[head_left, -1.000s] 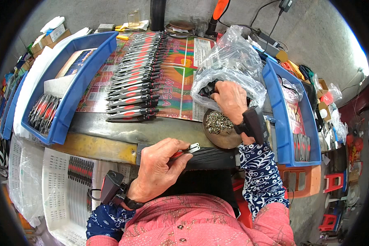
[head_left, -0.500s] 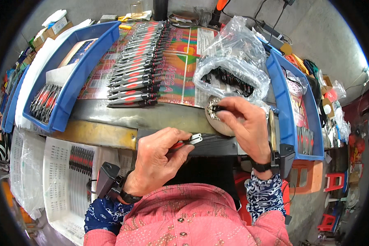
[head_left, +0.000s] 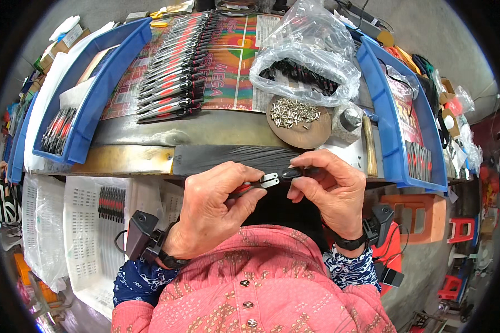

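My left hand (head_left: 214,202) pinches a red-and-black piece whose two flat silver tips (head_left: 269,180) have small holes and point right. My right hand (head_left: 336,191) holds a small glossy black part (head_left: 292,173) between thumb and fingers, close to those silver tips. Whether the two touch is hard to see. Beyond the right hand, a round brown plate (head_left: 301,137) bears a heap of short silver pins (head_left: 294,112). Behind it a clear plastic bag (head_left: 316,39) holds many black parts (head_left: 303,76). A long row of grey, red and black pieces (head_left: 169,83) lies left of the bag.
Blue trays with similar pieces stand left (head_left: 103,94) and right (head_left: 388,125). A clear container with a grey cap (head_left: 350,119) is beside the plate. Below the dark bench edge (head_left: 222,157), a white perforated crate (head_left: 89,261) sits left and an orange stool (head_left: 422,208) right.
My right hand has moved from the pin plate down and left, bringing the black part near the silver tips. The left hand still grips its piece. The view has shifted slightly.
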Available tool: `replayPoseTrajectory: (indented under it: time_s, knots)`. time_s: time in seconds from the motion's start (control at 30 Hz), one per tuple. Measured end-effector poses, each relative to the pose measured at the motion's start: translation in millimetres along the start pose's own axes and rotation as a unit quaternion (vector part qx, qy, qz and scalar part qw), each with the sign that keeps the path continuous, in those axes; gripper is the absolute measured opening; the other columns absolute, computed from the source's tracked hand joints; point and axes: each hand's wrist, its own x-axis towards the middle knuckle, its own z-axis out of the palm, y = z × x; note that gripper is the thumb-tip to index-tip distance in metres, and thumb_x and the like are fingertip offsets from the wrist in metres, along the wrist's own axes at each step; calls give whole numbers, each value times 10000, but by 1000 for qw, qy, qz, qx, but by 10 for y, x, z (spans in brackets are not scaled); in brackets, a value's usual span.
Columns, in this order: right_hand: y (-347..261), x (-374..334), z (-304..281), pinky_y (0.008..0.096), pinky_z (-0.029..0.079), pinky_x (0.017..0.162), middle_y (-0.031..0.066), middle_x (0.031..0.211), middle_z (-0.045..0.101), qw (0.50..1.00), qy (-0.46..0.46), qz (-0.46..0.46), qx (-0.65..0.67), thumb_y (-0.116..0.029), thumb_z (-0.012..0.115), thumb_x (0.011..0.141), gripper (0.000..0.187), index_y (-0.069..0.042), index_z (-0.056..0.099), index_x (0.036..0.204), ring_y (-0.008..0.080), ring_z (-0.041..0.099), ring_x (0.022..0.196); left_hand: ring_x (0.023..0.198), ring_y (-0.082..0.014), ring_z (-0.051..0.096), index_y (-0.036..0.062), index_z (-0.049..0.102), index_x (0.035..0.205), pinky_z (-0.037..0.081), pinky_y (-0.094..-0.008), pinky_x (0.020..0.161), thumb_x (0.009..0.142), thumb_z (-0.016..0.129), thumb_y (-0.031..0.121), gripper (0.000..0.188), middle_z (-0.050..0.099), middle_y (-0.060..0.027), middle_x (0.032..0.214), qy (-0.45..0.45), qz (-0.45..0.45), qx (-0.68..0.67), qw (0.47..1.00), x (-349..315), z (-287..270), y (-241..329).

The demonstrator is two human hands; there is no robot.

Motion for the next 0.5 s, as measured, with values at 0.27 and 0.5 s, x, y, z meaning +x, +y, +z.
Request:
replayPoseTrajectory:
  time_s: [0.27,0.5]
  knots:
    - [43,-88,8,208,550,624,84,1015,607,1000,-6,-17,22,89,646,840,227,50,646,1064,122,665,761,580,-190,595,-7,645,926,467,-276,500,757,733,-4,190,628,-109,778,-25,2,9,1000,-49,55,38]
    - [80,-95,42,245,557,581,148,1016,613,999,-16,-27,29,118,643,818,188,95,635,1004,183,672,708,605,-133,582,-13,660,932,458,-248,554,749,737,-12,200,630,-81,750,-29,-11,-4,1000,-78,74,44]
